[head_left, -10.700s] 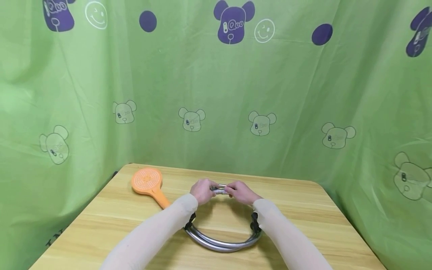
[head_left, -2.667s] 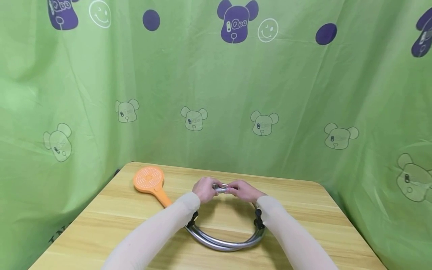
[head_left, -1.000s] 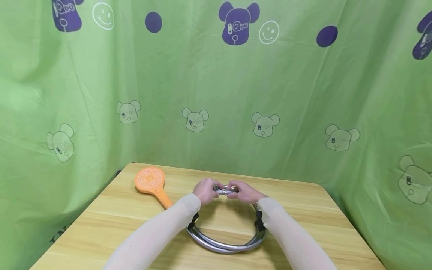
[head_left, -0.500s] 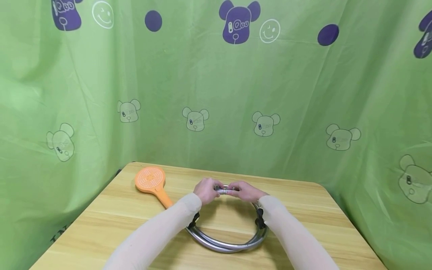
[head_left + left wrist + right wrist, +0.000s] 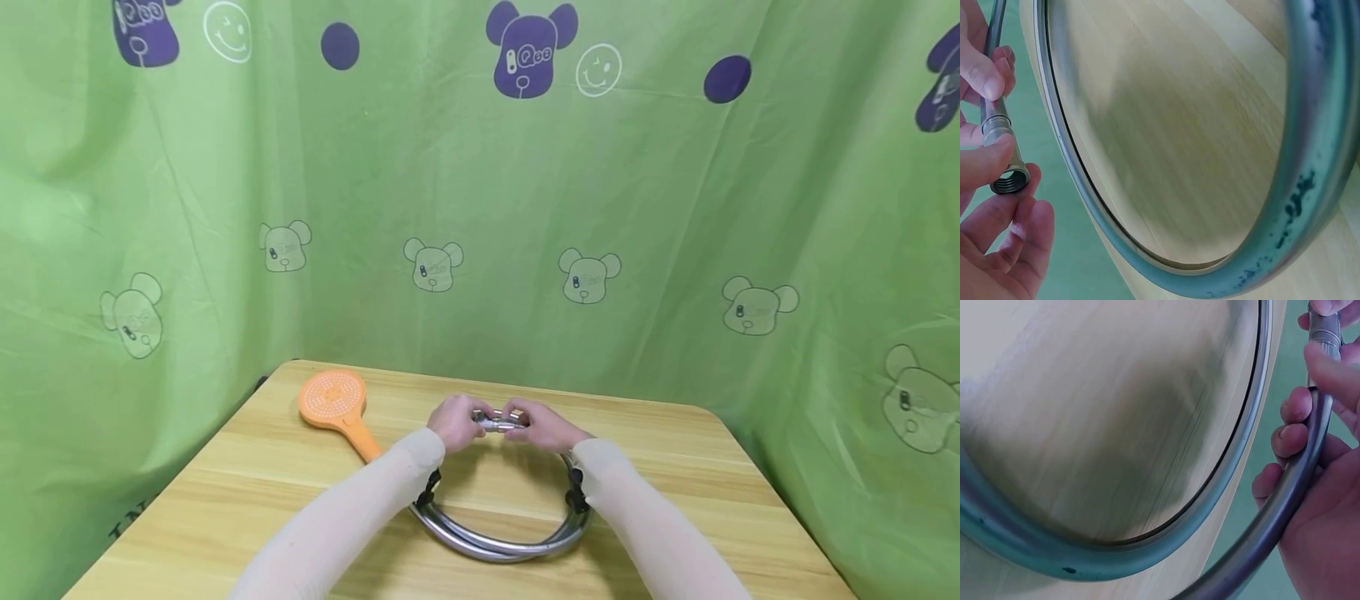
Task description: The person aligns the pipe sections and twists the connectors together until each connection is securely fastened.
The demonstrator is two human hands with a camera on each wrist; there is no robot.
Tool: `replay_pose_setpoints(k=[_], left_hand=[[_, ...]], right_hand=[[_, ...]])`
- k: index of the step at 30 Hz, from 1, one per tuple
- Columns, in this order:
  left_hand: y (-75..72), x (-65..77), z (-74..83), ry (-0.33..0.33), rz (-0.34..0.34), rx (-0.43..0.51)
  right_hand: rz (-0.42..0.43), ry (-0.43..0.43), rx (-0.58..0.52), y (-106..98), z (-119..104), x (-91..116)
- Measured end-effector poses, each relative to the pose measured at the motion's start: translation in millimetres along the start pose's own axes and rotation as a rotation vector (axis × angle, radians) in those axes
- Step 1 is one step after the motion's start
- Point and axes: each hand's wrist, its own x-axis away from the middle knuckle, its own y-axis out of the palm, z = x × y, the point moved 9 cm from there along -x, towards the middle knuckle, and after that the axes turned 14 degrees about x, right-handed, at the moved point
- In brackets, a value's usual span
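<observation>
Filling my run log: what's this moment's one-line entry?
left hand: grips hose end nut | right hand: grips other hose end | shower head: on table

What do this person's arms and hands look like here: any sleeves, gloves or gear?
Both forearms wear snug, pale cream sleeves, the left sleeve and right sleeve, ending at the wrists. The left hand and right hand are bare, ungloved. A black wrist strap sits under the left wrist, another under the right.

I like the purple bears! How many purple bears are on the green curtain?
3, each partly cut off or whole: one top left, one whole at top middle, one at the right edge. More may lie beyond the picture.
</observation>
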Motion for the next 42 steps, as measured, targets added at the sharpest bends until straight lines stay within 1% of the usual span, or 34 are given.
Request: replay_pose_setpoints(k=[5,12,17,21,26,29,32,37,42], left_hand=[[0.7,-0.5,0.1,-0.005,-0.003,0.001],[1.1,-0.1,0.9,0.010,0.002,-0.017],[0.9,-0.6,2.9,0.028,0.014,-0.058],[0.9,-0.7,6.4,0.052,0.030,-0.082],[1.9,-0.7,10.0,0.060,0.041,-0.076],[2.2,-0.6,12.9,0.057,0.045,-0.059],[1.7,-1.1,14.9,0.043,0.051,-0.029],[-1.6,-1.3,15.1,0.014,0.069,0.007],[-2.9,0.3,9.2,-0.027,0.063,0.023]], right_hand=[[0.016,-0.001,0.012,-2.2,-0.6,-0.3],[-0.010,-0.009,0.030,-2.8,0.0,-1.1],[-0.022,-0.011,0.022,-3.9,-1.1,-0.3],[-0.014,0.014,0.020,-5.0,-0.2,1.5],[0.014,0.027,0.045,-8.3,1.0,3.8],[0.035,0.024,0.065,-11.1,2.8,5.0],[0.057,0.045,0.057,-14.0,8.7,6.3],[0.097,0.108,0.027,-20.1,23.4,9.7],[0.117,0.171,0.042,-26.0,37.4,15.5]])
